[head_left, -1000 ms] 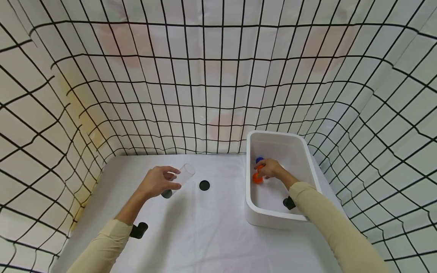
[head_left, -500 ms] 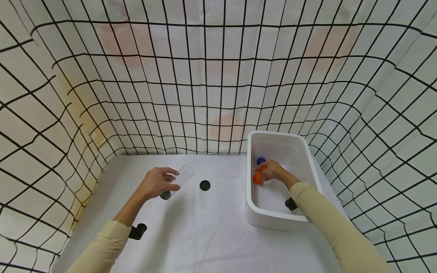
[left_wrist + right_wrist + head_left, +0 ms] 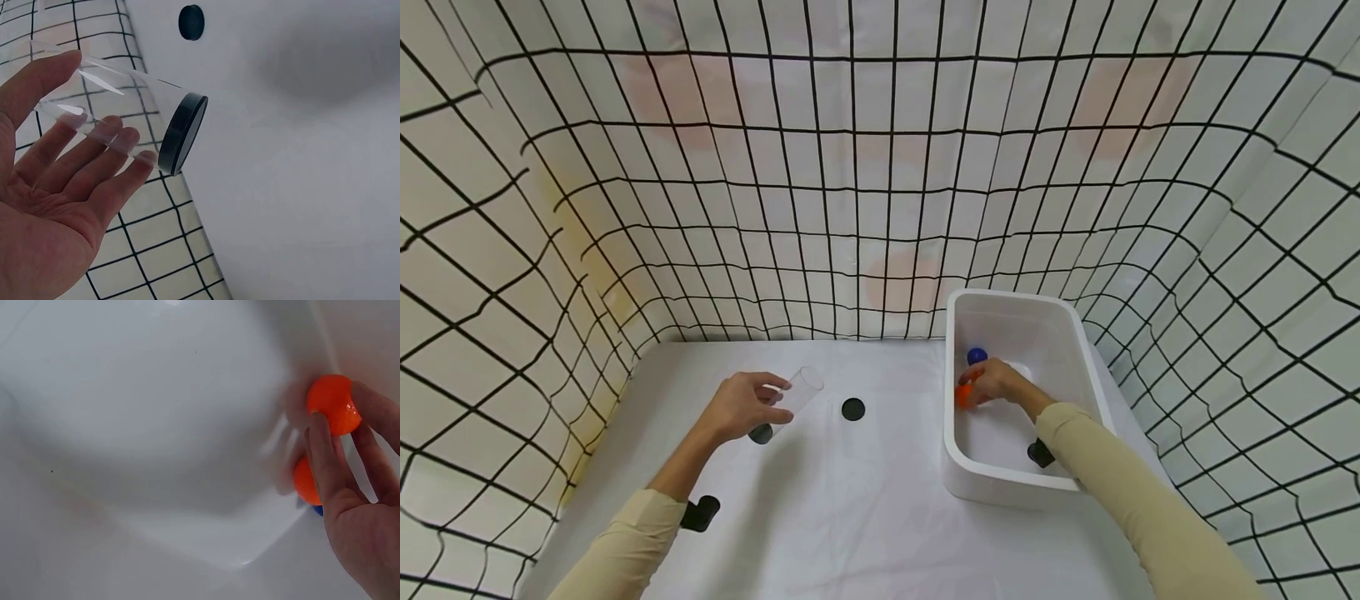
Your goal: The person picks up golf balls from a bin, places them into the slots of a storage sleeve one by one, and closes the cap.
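My left hand holds a clear tube above the table, thumb on one side and fingers on the other. The tube is tilted, and a black cap closes its lower end. Inside the white bin, my right hand has thumb and fingers around an orange ball, by the bin's left wall. A second orange ball lies close by, partly hidden behind the thumb. A blue ball sits farther back in the bin.
A loose black cap lies on the white table between the left hand and the bin. Black netting over white sheeting encloses the back and both sides. The bin stands on the right near the back netting.
My right hand has shifted slightly nearer inside the bin, closing around the nearer orange ball, and more of the blue ball shows. My left hand and the tube have barely moved.
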The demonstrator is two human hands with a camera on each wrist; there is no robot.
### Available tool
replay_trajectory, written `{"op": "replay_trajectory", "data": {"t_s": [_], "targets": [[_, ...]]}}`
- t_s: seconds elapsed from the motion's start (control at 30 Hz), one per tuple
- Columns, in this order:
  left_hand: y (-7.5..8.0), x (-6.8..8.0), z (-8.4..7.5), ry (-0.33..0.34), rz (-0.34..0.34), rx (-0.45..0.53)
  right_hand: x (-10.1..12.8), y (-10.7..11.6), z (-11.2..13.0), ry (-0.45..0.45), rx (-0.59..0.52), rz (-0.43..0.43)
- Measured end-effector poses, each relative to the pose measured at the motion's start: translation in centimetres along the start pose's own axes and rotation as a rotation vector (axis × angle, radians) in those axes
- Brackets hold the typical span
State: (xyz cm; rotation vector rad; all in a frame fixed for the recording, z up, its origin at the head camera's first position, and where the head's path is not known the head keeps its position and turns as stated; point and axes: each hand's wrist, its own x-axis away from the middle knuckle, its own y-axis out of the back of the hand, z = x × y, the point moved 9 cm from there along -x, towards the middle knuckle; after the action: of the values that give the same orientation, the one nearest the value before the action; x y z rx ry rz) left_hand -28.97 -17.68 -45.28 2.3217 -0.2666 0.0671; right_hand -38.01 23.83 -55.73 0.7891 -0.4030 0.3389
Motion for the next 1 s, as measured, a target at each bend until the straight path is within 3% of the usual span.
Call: {"op": "replay_trajectory", "data": {"t_s": [0.23,0.67,1.0], "targets": [[-0.1,0.1,0.1,-0.002,0.002,0.001,-0.1,-0.7,0.3,0.035,-0.001,0.010],[-0.2,0.2,0.6,0.001,0.003,-0.004,-0.5,-1.0,0.1,0.019,0.013,0.001],[0.0,0.0,0.4,0.000,0.006,0.014,0.2,1.5,1.6,0.031,0.026,0.011]]}}
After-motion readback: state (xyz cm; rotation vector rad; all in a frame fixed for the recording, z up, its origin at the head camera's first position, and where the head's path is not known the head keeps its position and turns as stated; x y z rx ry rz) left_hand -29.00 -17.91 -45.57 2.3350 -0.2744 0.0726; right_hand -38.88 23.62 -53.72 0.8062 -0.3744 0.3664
